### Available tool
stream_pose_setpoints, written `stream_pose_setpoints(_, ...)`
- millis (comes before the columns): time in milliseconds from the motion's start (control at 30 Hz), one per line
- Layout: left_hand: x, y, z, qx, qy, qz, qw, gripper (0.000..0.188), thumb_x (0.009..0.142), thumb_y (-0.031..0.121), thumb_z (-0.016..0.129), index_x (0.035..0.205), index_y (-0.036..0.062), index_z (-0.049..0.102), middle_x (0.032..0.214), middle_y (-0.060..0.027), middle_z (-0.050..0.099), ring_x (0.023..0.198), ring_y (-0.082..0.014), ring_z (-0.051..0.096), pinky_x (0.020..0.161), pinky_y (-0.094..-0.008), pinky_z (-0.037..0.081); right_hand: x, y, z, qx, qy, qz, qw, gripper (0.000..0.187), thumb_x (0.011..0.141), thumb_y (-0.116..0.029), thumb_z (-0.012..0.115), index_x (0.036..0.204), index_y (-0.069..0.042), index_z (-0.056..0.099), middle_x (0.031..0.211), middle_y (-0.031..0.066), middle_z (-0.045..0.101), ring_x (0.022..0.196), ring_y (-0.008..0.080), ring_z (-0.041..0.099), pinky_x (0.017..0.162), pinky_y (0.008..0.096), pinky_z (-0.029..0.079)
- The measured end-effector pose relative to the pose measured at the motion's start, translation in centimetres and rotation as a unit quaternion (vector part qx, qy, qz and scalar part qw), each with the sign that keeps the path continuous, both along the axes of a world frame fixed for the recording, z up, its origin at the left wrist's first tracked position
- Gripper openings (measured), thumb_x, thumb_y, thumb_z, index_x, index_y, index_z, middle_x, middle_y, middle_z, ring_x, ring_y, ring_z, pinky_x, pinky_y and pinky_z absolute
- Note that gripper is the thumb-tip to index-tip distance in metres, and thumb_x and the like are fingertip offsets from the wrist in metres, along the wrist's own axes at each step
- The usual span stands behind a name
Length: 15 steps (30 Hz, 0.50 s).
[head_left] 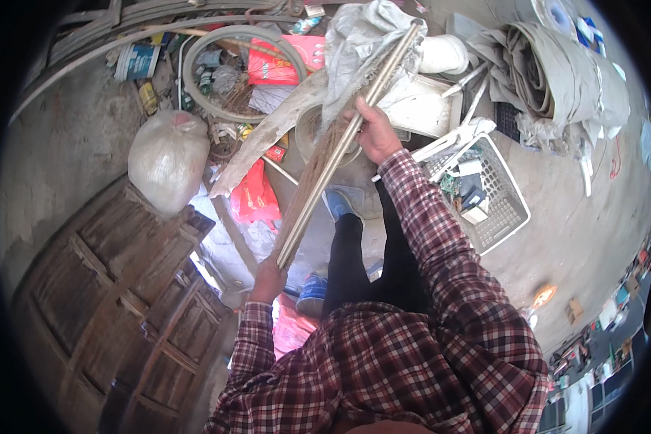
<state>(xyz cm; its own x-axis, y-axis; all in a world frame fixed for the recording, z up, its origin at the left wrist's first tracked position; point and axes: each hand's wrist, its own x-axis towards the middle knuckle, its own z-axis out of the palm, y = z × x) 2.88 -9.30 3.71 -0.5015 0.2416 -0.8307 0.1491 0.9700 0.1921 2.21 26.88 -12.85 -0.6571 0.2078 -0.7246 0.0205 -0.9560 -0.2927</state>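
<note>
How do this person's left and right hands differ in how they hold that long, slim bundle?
The left hand grips the long bundle at its near end; the right hand grips it farther along. The left hand is closer to the plaid shirt; the right hand reaches farther out. Both are bare and closed around it.

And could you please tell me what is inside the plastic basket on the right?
In the basket are small dark and white boxes and unclear greenish pieces. White bars cross its upper end and a plaid sleeve overlaps its left side; whatever these cover cannot be seen.
</note>
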Motion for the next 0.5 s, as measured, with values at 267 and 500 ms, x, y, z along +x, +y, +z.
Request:
stream_pose_setpoints(267,3.4,-0.3,2.0,0.059,0.151,-0.063,0.985,0.036,0.070,0.000,0.062,0.106,-0.0004,0.057,0.084,-0.0267,0.063,0.082,-0.0457,0.061,0.074,-0.0512,0.050,1.8,1.3,5.5,0.060,-0.036,-0.011,0.997,0.037,0.078,0.011,0.056,0.110,0.003,0.040,0.082,0.0145,0.055,0.072,0.0266,0.061,0.070,0.0463,0.056)
stream_pose_setpoints(500,0.2,0.2,6.8,0.180,0.211,0.007,0.961,0.035,0.071,-0.003,0.059,0.106,0.0038,0.060,0.089,-0.0252,0.063,0.086,-0.0431,0.062,0.074,-0.0488,0.050,-2.3,2.5,15.3,0.163,0.122,-0.026,0.979,0.026,0.077,0.012,0.053,0.099,0.004,0.043,0.083,0.0119,0.052,0.075,0.0284,0.062,0.072,0.0449,0.058)
